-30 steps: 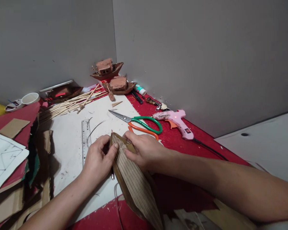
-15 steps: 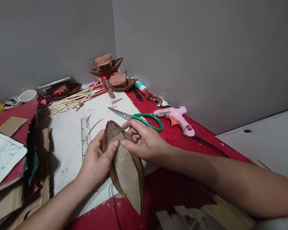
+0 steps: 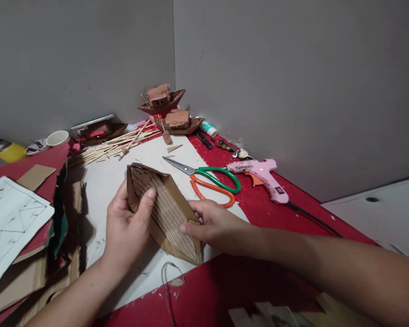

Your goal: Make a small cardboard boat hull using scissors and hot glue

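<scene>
A boat-shaped cardboard hull (image 3: 168, 211) with a ribbed inside is held between both hands above white paper (image 3: 98, 190). My left hand (image 3: 129, 222) grips its left side near the upper end, thumb resting on the ribbed floor. On the lower right side, my right hand (image 3: 214, 225) pinches the wall, thumb inside and fingers partly hidden behind it. Scissors (image 3: 218, 179) with one green and one orange handle lie just beyond my right hand. To their right is a pink glue gun (image 3: 262, 172) with an orange light showing.
Thin wooden sticks (image 3: 112, 147) lie at the back left, near a white cup (image 3: 57, 138). Brown model boats (image 3: 177, 119) stand in the back corner. Stacked cardboard (image 3: 20, 277) and a drawn sheet (image 3: 15, 222) fill the left. Cardboard scraps (image 3: 266, 315) lie at the bottom.
The hull has tilted, its lower end now higher. My right hand has slid down along its right side, and my left hand has shifted left. The scissors' orange handle has come into view.
</scene>
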